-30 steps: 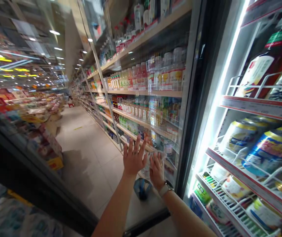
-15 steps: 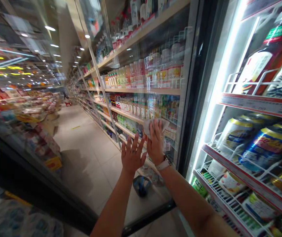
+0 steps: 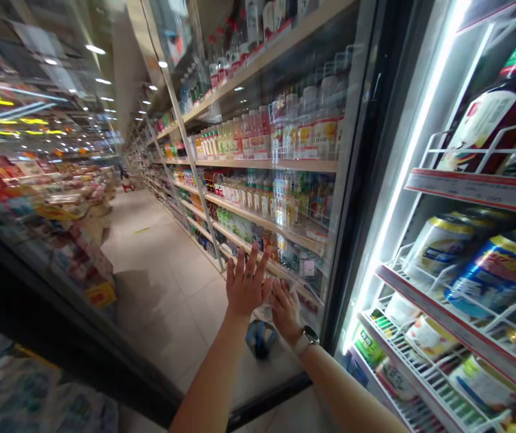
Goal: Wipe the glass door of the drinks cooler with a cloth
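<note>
A clear glass door (image 3: 240, 210) in a dark frame stands open before me. My left hand (image 3: 245, 288) lies flat on the glass with its fingers spread, holding nothing. Just right of it and a little lower, my right hand (image 3: 286, 310) presses a pale, thin cloth (image 3: 294, 292) against the pane. The hand mostly covers this cloth, so only a little of its edge shows. On the right wrist is a watch (image 3: 307, 340) with a light strap.
Right of the door, a lit cooler holds cans (image 3: 495, 270) and bottles (image 3: 483, 120) on wire racks. Through or in the glass appear shelves of bottled drinks (image 3: 249, 138). An aisle floor (image 3: 150, 264) runs away on the left, beside product displays (image 3: 68, 222).
My right hand has slid down the glass with the cloth, from above the left hand's level to below it. The left hand stays almost in place, fingers spread.
</note>
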### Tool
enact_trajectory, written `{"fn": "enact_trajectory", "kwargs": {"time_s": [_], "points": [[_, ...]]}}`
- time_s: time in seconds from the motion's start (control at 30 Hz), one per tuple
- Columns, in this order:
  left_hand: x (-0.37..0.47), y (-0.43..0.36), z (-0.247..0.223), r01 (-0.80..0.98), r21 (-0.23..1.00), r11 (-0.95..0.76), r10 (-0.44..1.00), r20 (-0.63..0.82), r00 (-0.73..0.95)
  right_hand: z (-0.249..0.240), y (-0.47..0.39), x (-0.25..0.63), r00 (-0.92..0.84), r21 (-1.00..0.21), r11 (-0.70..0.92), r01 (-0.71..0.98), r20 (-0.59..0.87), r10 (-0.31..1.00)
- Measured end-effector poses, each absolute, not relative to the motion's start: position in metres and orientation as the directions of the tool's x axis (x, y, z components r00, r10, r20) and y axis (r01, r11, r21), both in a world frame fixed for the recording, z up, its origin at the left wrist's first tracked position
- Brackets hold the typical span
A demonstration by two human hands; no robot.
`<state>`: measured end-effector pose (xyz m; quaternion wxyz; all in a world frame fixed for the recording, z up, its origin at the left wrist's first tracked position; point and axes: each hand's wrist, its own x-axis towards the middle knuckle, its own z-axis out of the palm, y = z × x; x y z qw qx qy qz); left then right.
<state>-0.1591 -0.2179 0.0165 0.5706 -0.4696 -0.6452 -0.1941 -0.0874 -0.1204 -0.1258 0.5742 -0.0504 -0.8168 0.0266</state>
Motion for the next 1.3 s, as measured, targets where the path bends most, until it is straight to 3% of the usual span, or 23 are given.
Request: {"fn": "enact_trajectory", "kwargs": {"time_s": [0.17,0.3,0.4,0.63,0.7,0.77,0.87,0.93,1.03,1.1,1.2,1.3], "points": [[-0.160,-0.217,0.018,0.827,-0.300,0.476,0.360,0.924,0.127,-0.029,-0.091,-0.088,-0.253,-0.067,0.997,0.038,0.965,0.075],[-0.161,-0.216,0.019,0.826,-0.304,0.476,0.358,0.924,0.134,0.032,-0.081,-0.088,-0.176,-0.138,0.990,0.034,0.974,0.142],[-0.161,-0.217,0.018,0.831,-0.300,0.469,0.360,0.924,0.130,0.026,-0.085,-0.089,-0.179,-0.144,0.989,0.040,0.973,0.149],[-0.160,-0.218,0.017,0.847,-0.296,0.440,0.341,0.928,0.147,-0.107,-0.118,-0.089,-0.315,-0.069,0.996,0.055,0.946,0.083],[-0.159,-0.221,0.019,0.861,-0.297,0.412,0.355,0.923,0.149,-0.125,-0.123,-0.088,-0.364,-0.065,0.997,0.040,0.928,0.075],[-0.159,-0.231,0.025,0.886,-0.302,0.353,0.408,0.902,0.145,-0.115,-0.124,-0.087,-0.375,-0.048,0.999,0.024,0.926,0.053],[-0.164,-0.260,0.038,0.902,-0.330,0.279,0.496,0.854,0.159,-0.058,-0.121,-0.089,-0.330,-0.008,1.000,-0.002,0.944,0.007],[-0.172,-0.286,0.046,0.869,-0.248,0.428,0.397,0.916,0.066,-0.007,-0.122,-0.092,-0.295,-0.013,1.000,-0.009,0.955,0.010],[-0.186,-0.324,0.053,0.738,-0.027,0.674,0.146,0.985,-0.097,0.059,-0.130,-0.096,-0.222,-0.068,0.998,-0.004,0.973,0.065],[-0.192,-0.341,0.052,0.709,-0.022,0.705,0.146,0.983,-0.114,0.083,-0.140,-0.098,-0.190,-0.089,0.996,-0.002,0.978,0.087],[-0.192,-0.350,0.047,0.696,-0.078,0.714,0.184,0.980,-0.080,0.083,-0.156,-0.098,-0.195,-0.075,0.997,-0.002,0.978,0.073],[-0.185,-0.350,0.045,0.667,-0.105,0.738,0.186,0.981,-0.050,0.044,-0.172,-0.099,-0.260,0.035,0.999,-0.002,0.965,-0.034]]}}
